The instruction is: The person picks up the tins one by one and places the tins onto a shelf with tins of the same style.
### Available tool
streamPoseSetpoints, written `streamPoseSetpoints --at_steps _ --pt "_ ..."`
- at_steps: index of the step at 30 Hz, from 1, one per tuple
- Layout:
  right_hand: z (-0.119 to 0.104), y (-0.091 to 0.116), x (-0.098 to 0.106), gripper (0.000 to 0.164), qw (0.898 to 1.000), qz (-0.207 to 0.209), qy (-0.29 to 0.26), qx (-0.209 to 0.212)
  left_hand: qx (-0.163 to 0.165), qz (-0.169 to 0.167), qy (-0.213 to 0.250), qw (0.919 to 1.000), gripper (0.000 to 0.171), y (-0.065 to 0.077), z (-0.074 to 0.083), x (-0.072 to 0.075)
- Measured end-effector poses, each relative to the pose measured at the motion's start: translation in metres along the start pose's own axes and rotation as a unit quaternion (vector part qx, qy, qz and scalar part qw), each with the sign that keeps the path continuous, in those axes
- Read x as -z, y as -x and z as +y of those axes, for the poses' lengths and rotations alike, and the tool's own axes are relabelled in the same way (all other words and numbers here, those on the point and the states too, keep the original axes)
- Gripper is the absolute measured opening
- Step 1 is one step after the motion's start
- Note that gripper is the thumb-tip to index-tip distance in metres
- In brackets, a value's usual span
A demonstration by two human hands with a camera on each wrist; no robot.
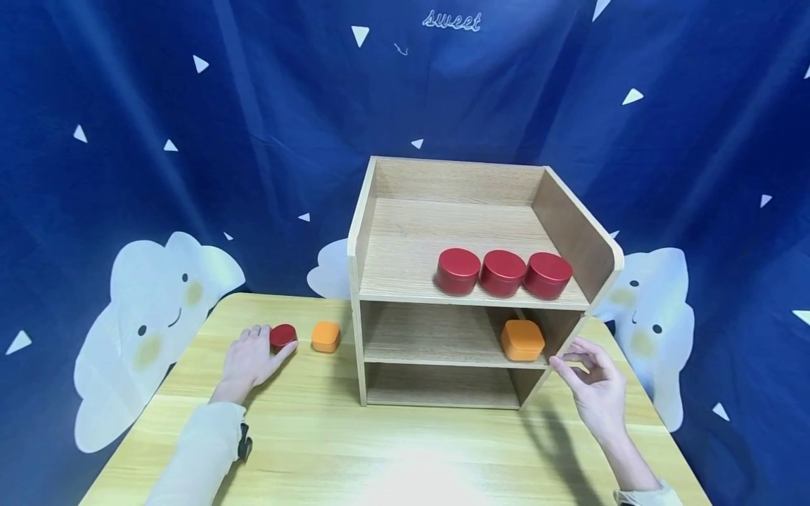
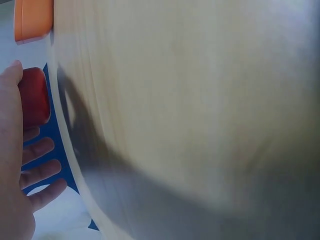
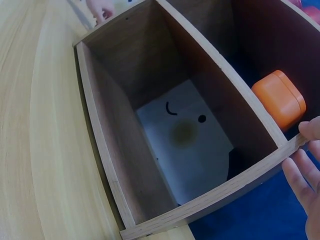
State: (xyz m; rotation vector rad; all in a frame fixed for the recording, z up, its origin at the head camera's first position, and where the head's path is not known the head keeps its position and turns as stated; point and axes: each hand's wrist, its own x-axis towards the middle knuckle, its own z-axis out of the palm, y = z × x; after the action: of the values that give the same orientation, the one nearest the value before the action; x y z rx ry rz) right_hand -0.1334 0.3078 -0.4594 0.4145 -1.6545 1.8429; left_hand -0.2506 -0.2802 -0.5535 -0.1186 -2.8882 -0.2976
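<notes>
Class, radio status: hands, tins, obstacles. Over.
Left hand holds tabletop red tin. Right hand pinches edge of shelf. Orange box between that tin and shelf.

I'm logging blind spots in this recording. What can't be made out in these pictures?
Left wrist: part of the orange box, cut off by the top edge.
Left wrist: part of the red tin, hidden behind the left hand.
Right wrist: part of the right hand, cut off by the right edge.

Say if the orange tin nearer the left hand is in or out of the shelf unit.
Out: the orange square tin sits on the tabletop, between the red round tin and the wooden shelf unit.
</notes>
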Motion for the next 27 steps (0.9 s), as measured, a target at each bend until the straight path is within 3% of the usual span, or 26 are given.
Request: streamPoseSetpoints --at_steps 5,27 --pt "0.000 0.000 0.003 0.049 0.999 -0.010 0.034 -0.013 -0.004 0.019 -0.001 0.9998 0.080 0.007 0.000 0.004" --pt "-0.001 0.000 0.004 0.047 0.999 -0.016 0.028 -0.011 -0.004 0.063 0.035 0.9974 0.070 0.036 0.027 0.023"
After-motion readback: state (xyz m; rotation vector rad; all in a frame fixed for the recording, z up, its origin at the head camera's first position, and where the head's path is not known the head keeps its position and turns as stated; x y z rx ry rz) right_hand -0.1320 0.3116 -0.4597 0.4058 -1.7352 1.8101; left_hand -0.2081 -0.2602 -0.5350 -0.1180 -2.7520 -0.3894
